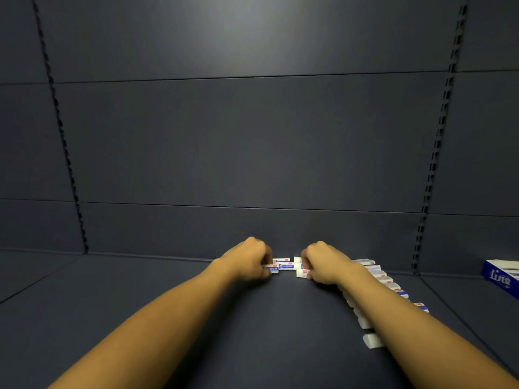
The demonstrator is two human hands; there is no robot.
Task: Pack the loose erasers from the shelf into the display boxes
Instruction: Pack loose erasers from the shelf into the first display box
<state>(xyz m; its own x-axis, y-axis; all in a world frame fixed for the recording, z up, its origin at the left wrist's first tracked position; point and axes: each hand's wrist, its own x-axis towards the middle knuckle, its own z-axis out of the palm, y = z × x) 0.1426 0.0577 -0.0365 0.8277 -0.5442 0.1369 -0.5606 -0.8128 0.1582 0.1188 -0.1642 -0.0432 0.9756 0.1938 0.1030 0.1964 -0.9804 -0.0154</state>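
Observation:
Several small white erasers in blue-and-white sleeves (286, 265) lie at the back of the dark shelf, between my two hands. My left hand (250, 258) is curled, its fingers closed on an eraser at the left end of that cluster. My right hand (323, 262) is curled too, gripping an eraser (302, 273) at the right end. A long row of erasers (379, 273) runs back to front under and beside my right forearm, partly hidden by it. A blue display box (501, 276) with white lettering stands at the far right edge, cut off by the frame.
The dark shelf floor (168, 304) stretches left and forward of my hands. A dark back panel (252, 150) rises just behind the erasers. Slotted uprights (432, 164) run up both sides.

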